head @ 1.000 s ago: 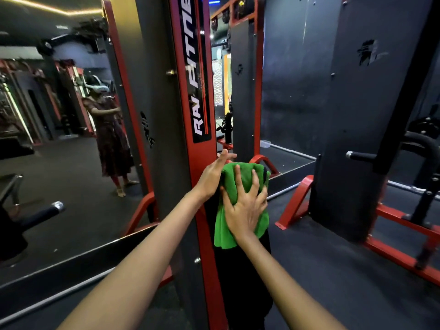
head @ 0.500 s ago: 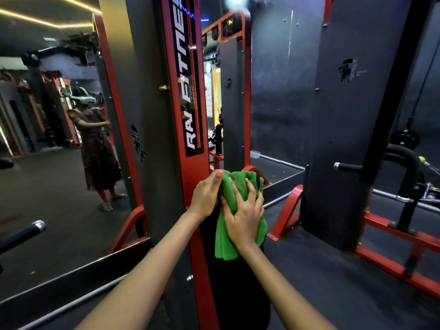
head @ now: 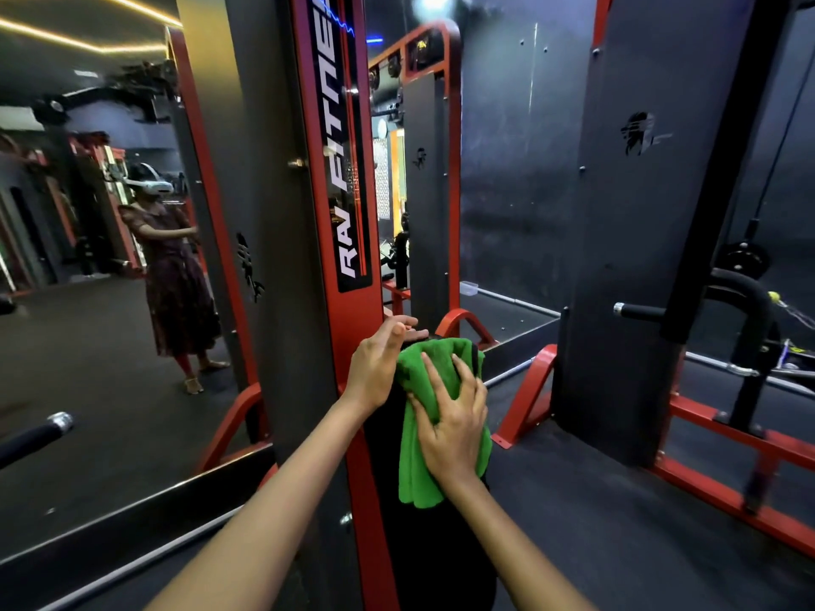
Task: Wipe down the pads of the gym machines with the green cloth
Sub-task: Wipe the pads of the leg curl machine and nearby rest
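Both forearms reach forward from the lower edge of the view and meet at the top of a black upright pad (head: pixel 441 544) mounted beside a red machine column (head: pixel 359 310). The right hand (head: pixel 452 423) lies flat against the green cloth (head: pixel 423 478), fingers spread wide and slightly bent, pressing the cloth onto the face of the pad; no finger wraps around the fabric. The cloth drapes over the pad's upper end and hangs down below the right wrist in loose folds. The left hand (head: pixel 379 361) rests against the pad's upper left edge, just beside the cloth, its fingers extended and relaxed, with the fingertips reaching over the top of the pad. A black label strip (head: pixel 348 169) on the red column carries white vertical lettering that reads "RAV FITNE", the remainder cut off at the upper frame edge. To the left, a wall mirror (head: pixel 88 346) reflects a standing person (head: pixel 172 266). To the right stands a dark grey weight-stack shroud (head: pixel 639 258) on a red base frame (head: pixel 727 474).
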Tool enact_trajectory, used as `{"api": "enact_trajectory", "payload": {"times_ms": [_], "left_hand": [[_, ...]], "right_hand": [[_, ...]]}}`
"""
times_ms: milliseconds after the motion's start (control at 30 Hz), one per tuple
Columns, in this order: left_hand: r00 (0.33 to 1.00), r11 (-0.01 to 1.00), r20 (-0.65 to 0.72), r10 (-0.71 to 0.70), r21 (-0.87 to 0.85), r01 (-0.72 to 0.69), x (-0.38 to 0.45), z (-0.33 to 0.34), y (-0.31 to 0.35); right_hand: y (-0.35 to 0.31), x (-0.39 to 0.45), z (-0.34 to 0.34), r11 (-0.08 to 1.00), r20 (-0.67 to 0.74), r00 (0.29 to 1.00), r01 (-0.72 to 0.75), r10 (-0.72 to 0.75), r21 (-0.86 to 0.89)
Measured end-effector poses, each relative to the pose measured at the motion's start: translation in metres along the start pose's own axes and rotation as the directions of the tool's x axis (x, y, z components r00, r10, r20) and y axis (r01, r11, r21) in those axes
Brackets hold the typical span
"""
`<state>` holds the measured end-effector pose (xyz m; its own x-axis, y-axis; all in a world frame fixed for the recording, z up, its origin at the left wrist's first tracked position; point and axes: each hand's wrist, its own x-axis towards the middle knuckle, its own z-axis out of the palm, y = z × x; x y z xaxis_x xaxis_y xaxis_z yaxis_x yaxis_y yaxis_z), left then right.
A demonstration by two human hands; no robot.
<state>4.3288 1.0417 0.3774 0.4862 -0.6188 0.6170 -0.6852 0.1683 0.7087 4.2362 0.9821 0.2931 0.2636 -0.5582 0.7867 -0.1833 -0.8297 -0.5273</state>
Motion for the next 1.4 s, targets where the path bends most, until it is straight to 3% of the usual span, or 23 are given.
{"api": "enact_trajectory", "payload": {"times_ms": [133, 333, 433, 567, 800, 967, 1100, 1233, 1300, 1400], "left_hand": [[1.0, 1.0, -0.021, 0.002, 0.006, -0.002, 0.0, -0.001, 0.0], [1.0, 0.997, 0.016, -0.014, -0.078, 0.015, 0.0, -0.002, -0.003], [0.999, 0.997, 0.032, -0.011, -0.07, 0.013, -0.001, -0.003, -0.003], [0.999, 0.999, 0.043, 0.004, -0.052, -0.002, 0.0, -0.001, -0.006], [0.995, 0.998, 0.086, 0.043, -0.055, -0.039, 0.0, -0.001, -0.013], [0.995, 0.998, 0.092, 0.041, -0.043, -0.037, -0.002, -0.002, -0.008], [0.992, 0.991, 0.123, 0.007, -0.132, 0.01, 0.0, -0.004, -0.008], [0.989, 0.99, 0.149, -0.012, -0.138, 0.033, 0.001, -0.006, -0.005], [0.989, 0.991, 0.147, -0.01, -0.13, 0.029, 0.001, -0.007, -0.006], [0.989, 0.993, 0.147, -0.019, -0.117, 0.036, 0.003, -0.007, -0.007]], "right_hand": [[-0.011, 0.033, -0.002, 0.977, 0.035, 0.978, -0.208, 0.206, 0.046], [-0.004, -0.012, -0.001, 0.994, 0.046, 0.994, 0.103, -0.101, -0.038], [0.015, -0.024, -0.003, 0.996, 0.035, 0.996, 0.086, -0.085, -0.02], [-0.006, 0.001, -0.001, 0.998, -0.036, 0.997, -0.063, 0.064, 0.029], [0.017, -0.065, 0.0, 0.987, 0.088, 0.988, 0.137, -0.13, -0.079], [-0.001, -0.031, -0.002, 0.991, -0.008, 0.992, -0.127, 0.128, 0.043], [-0.018, -0.047, 0.007, 0.996, 0.016, 0.998, 0.057, -0.056, -0.065], [0.027, -0.096, -0.001, 0.946, 0.17, 0.958, 0.264, -0.233, -0.191], [0.036, -0.094, -0.006, 0.969, 0.163, 0.972, 0.194, -0.169, -0.156], [0.017, -0.054, -0.005, 1.0, 0.042, 0.999, -0.015, 0.016, -0.018]]}}
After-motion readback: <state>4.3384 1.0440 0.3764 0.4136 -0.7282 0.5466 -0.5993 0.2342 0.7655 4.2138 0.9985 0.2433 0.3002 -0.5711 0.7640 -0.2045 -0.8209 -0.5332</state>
